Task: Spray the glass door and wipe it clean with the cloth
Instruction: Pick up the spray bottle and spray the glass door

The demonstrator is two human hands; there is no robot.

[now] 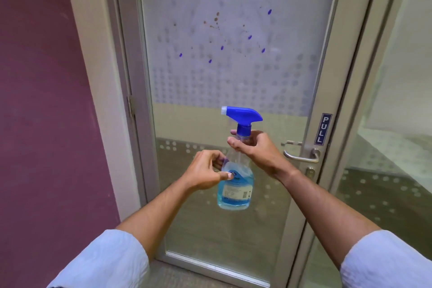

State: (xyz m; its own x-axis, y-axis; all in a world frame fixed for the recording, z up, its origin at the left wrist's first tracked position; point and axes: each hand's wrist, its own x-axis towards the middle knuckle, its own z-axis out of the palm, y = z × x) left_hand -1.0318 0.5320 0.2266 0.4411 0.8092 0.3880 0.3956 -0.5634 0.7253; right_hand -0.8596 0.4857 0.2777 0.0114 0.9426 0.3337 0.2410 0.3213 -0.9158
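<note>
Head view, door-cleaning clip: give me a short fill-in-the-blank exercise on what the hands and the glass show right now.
1. The right hand grips the spray bottle at its ____.
2. The left hand holds the bottle at its label, and the liquid inside is ____ in colour.
3. The sign above the door handle reads ____.
4. The glass door carries brown and ____ spots.

Missing words: neck; blue; PULL; blue
</note>
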